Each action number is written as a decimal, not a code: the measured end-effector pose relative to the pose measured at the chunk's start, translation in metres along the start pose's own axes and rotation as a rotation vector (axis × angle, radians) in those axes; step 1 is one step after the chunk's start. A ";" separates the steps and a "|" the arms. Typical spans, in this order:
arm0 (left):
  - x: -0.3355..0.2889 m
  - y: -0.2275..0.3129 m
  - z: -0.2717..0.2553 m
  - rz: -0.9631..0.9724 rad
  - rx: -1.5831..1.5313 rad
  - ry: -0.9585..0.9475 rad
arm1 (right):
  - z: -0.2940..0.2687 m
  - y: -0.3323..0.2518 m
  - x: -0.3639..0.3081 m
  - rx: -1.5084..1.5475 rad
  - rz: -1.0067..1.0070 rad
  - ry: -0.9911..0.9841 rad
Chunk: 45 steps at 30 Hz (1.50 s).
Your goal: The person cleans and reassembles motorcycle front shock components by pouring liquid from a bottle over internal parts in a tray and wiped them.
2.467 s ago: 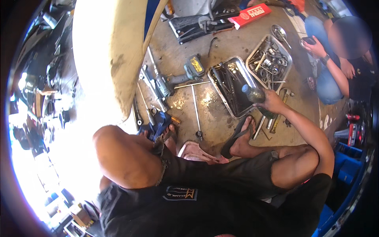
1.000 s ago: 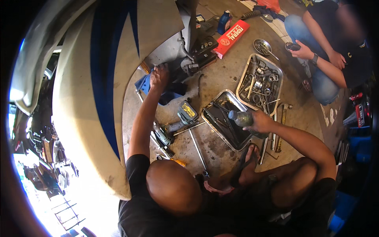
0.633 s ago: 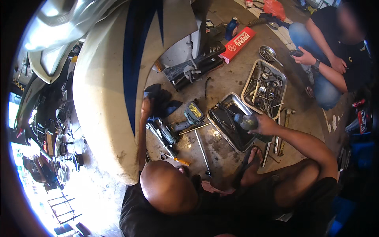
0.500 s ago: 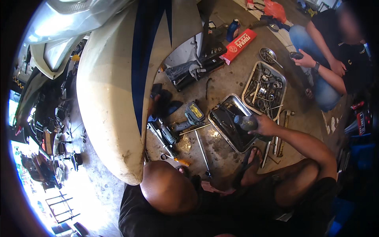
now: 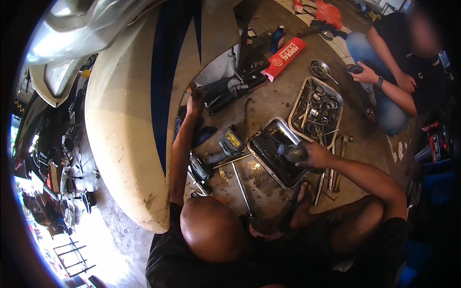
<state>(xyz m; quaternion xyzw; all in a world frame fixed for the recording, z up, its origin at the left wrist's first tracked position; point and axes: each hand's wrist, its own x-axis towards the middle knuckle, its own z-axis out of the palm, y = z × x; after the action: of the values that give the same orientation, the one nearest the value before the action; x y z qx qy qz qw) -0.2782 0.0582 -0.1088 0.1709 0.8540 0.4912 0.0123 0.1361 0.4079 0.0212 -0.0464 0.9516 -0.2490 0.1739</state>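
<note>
Holding a bottle [image 5: 297,153] over a tray [image 5: 287,176], our right hand [image 5: 318,156] curled round it; our left hand [image 5: 194,103] (we couldn't tell its grip) was beside a pale panel [image 5: 122,129]. A white-lettered red box [image 5: 284,59] lay beyond.

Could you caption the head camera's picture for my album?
Right hand gripping a bottle over a metal tray, left hand outstretched beside a cream-and-blue panel.
</note>
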 end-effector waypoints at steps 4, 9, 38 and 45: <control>-0.005 0.033 0.012 0.034 0.022 0.045 | 0.005 0.014 -0.007 0.015 -0.002 0.021; -0.011 0.059 -0.003 0.029 0.216 0.118 | -0.010 0.000 -0.008 0.096 0.133 -0.113; 0.013 0.013 0.023 0.703 0.759 0.044 | -0.009 -0.005 -0.012 0.062 0.148 -0.088; -0.008 0.085 0.018 0.519 0.492 -0.056 | -0.009 0.009 -0.028 0.020 0.192 -0.091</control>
<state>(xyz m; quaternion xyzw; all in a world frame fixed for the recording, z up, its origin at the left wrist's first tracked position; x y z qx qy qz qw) -0.2431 0.1094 -0.0474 0.3933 0.8742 0.2529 -0.1312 0.1590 0.4245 0.0326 0.0352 0.9402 -0.2386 0.2405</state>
